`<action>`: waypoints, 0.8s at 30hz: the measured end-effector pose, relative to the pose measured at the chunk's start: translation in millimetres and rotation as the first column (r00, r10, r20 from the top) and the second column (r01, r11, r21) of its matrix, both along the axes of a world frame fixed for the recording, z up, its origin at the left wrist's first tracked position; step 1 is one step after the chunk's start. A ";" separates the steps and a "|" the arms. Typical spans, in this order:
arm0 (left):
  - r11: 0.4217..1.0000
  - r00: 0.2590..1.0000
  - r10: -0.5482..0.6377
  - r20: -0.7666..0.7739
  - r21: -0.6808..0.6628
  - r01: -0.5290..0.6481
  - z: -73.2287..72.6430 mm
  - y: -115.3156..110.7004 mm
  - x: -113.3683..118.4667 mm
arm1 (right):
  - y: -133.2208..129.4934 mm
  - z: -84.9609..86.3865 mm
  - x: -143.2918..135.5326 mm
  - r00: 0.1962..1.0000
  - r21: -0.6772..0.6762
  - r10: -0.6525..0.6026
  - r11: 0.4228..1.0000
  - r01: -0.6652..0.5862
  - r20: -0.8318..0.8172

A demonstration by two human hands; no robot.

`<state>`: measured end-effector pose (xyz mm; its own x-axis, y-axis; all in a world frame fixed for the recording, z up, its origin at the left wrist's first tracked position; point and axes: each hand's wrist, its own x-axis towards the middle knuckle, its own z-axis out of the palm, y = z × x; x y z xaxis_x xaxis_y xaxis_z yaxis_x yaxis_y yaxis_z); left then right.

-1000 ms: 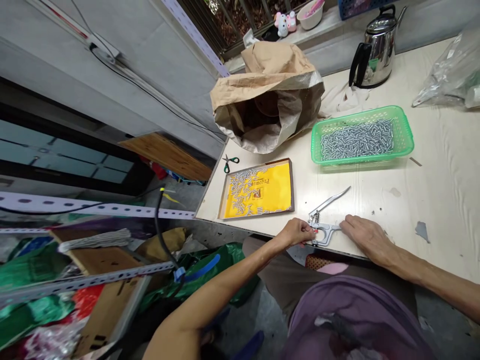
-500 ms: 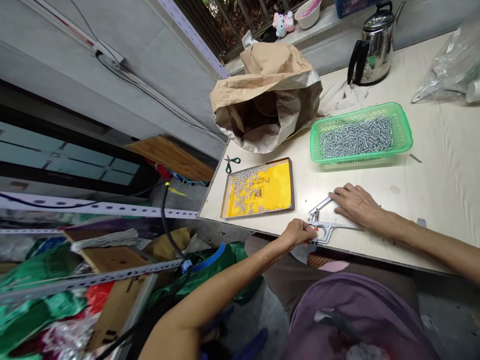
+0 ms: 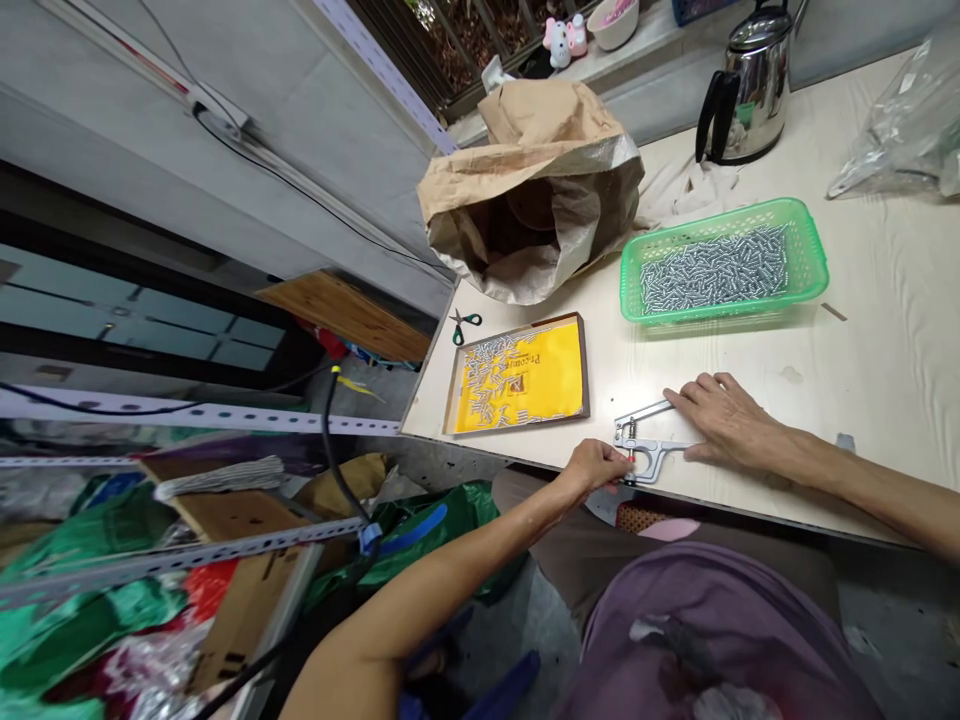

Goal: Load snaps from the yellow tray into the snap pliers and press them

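Metal hand pliers (image 3: 654, 452) with a spring and a small red part lie at the table's front edge, handles spread toward the right. My left hand (image 3: 596, 467) pinches at the jaw end; what its fingertips hold is too small to make out. My right hand (image 3: 724, 425) is at the handle ends, fingers on the upper handle and thumb by the lower one. To the left, a shallow tray (image 3: 587, 388) with a yellow lining holds many small metal pieces (image 3: 491, 380). Behind the pliers stands a green basket (image 3: 814, 262) full of small metal pieces (image 3: 716, 270).
Green-handled scissors (image 3: 465, 327) lie by the tray's back left corner. An open brown paper bag (image 3: 532, 190) stands at the back left, a steel kettle (image 3: 754, 90) at the back, and a clear plastic bag (image 3: 900, 135) at the right. The table edge runs close below my hands.
My right thumb now shows at the lower handle, and the hand has shifted slightly right. The pliers' upper handle looks a little lower. My left hand stays at the jaws.
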<state>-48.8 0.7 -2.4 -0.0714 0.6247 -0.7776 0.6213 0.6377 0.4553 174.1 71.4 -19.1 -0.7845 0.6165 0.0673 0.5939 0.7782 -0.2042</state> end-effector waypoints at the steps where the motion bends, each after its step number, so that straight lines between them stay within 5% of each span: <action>1: 0.994 0.995 -0.068 -0.071 0.080 0.073 1.3 -3.5 1.2 | -2.7 2.2 -0.4 1.000 -0.002 -0.005 1.000 0.005 0.011; 3: 0.910 0.946 -0.202 -0.252 0.308 0.276 3.2 -8.3 6.5 | -8.3 5.6 -1.1 1.000 -0.014 -0.020 1.000 0.020 0.024; 5: 0.721 0.861 -0.318 -0.396 0.489 0.491 2.3 -6.9 15.2 | -13.3 7.1 -1.7 0.999 -0.020 -0.039 0.999 0.040 0.021; 8: 0.456 0.728 -0.507 -0.461 0.573 0.681 -4.8 8.7 29.4 | -17.3 6.2 -0.6 0.998 -0.015 -0.060 0.998 0.060 -0.014; 10: 0.367 0.664 -0.588 -0.462 0.580 0.727 -10.5 22.1 35.3 | -17.7 4.8 2.2 0.998 -0.029 -0.063 0.998 0.062 -0.032; 15: 0.337 0.610 -0.642 -0.464 0.544 0.768 -15.5 37.3 38.4 | -15.3 6.8 12.0 0.996 -0.068 -0.091 0.994 0.090 -0.004; 24: 0.463 0.719 -0.538 -0.439 0.559 0.688 -20.4 42.9 50.3 | -11.0 4.8 7.8 0.998 -0.080 -0.045 0.996 0.047 0.032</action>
<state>1.5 43.6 -22.8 0.4539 0.8753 -0.1665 0.8412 -0.3594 0.4040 181.9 60.3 -14.3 -0.7561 0.6545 -0.0077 0.6357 0.7315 -0.2466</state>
